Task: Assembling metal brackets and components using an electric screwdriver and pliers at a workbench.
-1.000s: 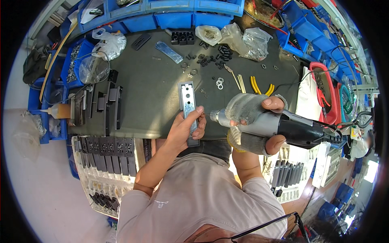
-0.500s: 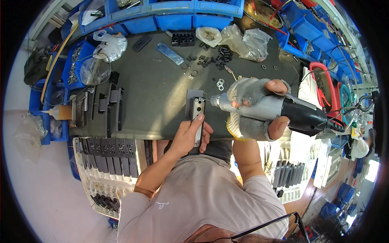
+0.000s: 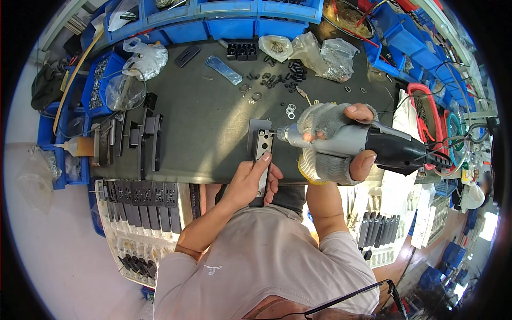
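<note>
Gripping a perforated metal plate (image 3: 265, 146) in the bare left hand (image 3: 249, 184), closed round its lower half, with the thumb laid on its face. Held upright at mid-view, near the front edge of the counter (image 3: 197, 138), with a row of round holes showing. Showing past the plate toward 10 o'clock, a dark grey piece (image 3: 253, 136); impossible to tell whether joined to it.

At 3 o'clock from the plate, wrapped firmly around a grey and black power tool (image 3: 349, 141) with the right hand (image 3: 329, 167), in a grey fingerless glove (image 3: 324, 118). Pointed toward 9 o'clock, with a thin tip right at the plate's upper end; too small to tell if touching.

Scattered on the counter at 12 o'clock, small black parts (image 3: 272, 81); at 1, pale washers (image 3: 290, 111) and, farther out, a clear bag (image 3: 340, 57). At 11, a bluish strip (image 3: 224, 70). Lined up at 9, dark bars (image 3: 156, 143), with an amber bottle (image 3: 80, 146) farther out. Along the far edge at 12, blue bins (image 3: 231, 28). Between 2 and 3, a red basket (image 3: 439, 130). Below counter level, black bars in trays: a left tray (image 3: 118, 260) at 8, a right tray (image 3: 383, 260) at 4.
</note>
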